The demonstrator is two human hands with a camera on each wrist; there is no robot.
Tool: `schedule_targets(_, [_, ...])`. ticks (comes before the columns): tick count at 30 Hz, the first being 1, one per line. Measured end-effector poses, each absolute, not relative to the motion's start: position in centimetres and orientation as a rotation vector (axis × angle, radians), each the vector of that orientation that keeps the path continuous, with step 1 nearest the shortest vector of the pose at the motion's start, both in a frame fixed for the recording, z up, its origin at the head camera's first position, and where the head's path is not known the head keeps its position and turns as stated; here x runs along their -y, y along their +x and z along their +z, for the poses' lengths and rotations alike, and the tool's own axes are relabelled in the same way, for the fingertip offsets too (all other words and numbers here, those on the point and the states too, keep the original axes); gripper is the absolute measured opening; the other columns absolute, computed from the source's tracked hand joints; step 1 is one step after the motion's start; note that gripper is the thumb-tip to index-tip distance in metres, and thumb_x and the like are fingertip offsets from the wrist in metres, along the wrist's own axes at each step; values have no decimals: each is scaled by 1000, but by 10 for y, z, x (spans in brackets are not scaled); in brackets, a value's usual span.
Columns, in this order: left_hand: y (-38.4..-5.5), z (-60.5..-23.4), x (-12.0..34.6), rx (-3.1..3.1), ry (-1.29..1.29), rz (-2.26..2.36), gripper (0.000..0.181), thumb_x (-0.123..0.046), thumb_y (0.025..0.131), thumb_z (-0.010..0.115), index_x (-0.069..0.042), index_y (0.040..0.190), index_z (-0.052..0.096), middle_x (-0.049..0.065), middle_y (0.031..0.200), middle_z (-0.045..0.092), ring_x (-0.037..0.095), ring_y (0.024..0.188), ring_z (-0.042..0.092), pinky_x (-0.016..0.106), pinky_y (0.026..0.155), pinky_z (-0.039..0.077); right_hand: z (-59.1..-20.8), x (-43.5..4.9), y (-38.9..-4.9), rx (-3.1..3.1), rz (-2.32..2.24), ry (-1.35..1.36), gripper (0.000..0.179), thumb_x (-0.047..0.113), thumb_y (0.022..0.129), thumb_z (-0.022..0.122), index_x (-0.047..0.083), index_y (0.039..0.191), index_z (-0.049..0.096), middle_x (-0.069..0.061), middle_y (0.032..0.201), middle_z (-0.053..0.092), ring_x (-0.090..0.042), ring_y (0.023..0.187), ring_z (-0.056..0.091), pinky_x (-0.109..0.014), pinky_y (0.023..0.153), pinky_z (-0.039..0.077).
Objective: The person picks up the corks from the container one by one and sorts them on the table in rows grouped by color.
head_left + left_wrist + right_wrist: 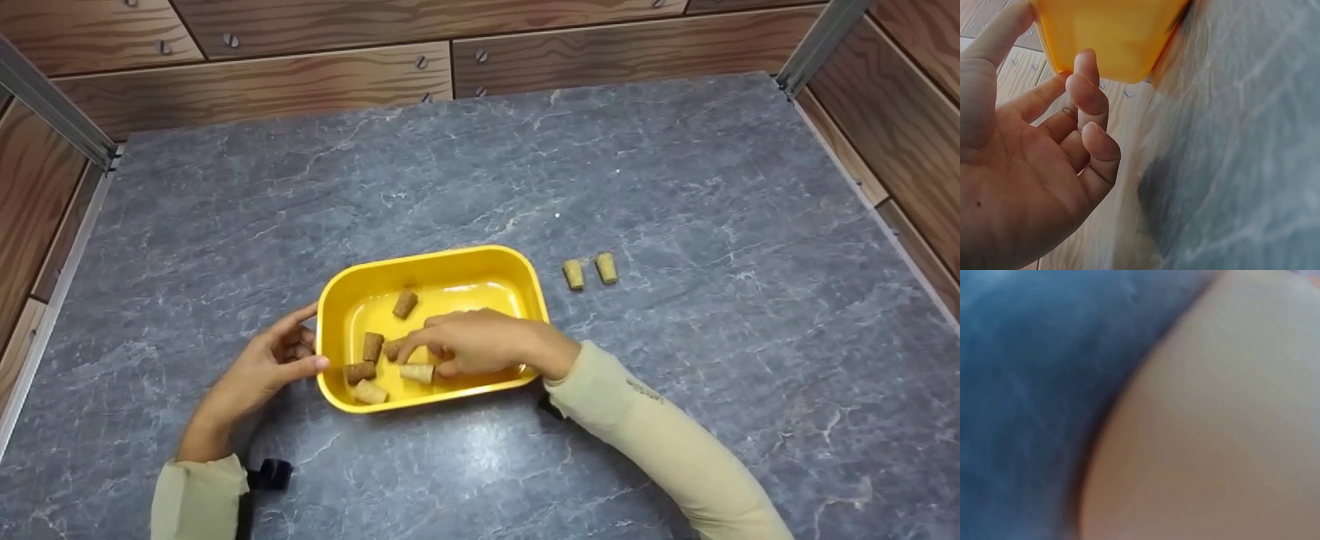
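My left hand (pixel 251 375) holds the left end of a yellow plastic tub (pixel 435 268), with thumb and index fingertip at its rim. In the left wrist view, the other fingers (pixel 1100 149) of that hand curl loosely beside the tub wall. My right hand (pixel 484 341) reaches down inside the tub. Its index finger and thumb are at either end of a pale tapered cork (pixel 418 374). Brown corks (pixel 373 346) and another pale cork (pixel 370 391) lie on the tub floor to its left; one brown cork (pixel 394 348) is partly hidden by the fingers.
Two pale corks (pixel 606 268) stand side by side on the grey marbled tabletop (pixel 720 315), right of the tub. Wood-patterned panels (pixel 337 82) and metal posts (pixel 64 105) border the table. The right wrist view shows mostly blurred sleeve (pixel 1207 427).
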State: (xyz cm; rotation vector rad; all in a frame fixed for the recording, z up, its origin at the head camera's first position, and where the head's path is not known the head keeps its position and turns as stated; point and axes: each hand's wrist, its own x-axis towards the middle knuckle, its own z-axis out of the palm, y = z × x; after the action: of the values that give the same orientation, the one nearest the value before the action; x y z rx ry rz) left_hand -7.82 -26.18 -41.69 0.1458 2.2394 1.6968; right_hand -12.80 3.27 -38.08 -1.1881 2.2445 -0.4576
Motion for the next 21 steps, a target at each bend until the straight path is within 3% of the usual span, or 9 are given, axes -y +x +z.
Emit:
schedule_targets(9, [-80, -417, 263, -2254, 183, 1671, 71, -2, 87, 68, 2, 148, 32, 6, 101, 58, 9, 80, 58, 20, 69, 49, -365, -68, -138, -2233, -801, -1170, 41, 9, 89, 65, 18, 129, 58, -4, 95, 62, -12, 77, 54, -21, 70, 48])
schedule_targets(21, [-79, -416, 262, -2251, 158, 1671, 72, -3, 87, 68, 1, 148, 31, 6, 101, 58, 10, 82, 57, 21, 70, 49, -357, -126, -145, -2289, -987, -1024, 40, 8, 88, 66, 11, 127, 57, -7, 88, 59, -14, 74, 52, -27, 69, 49])
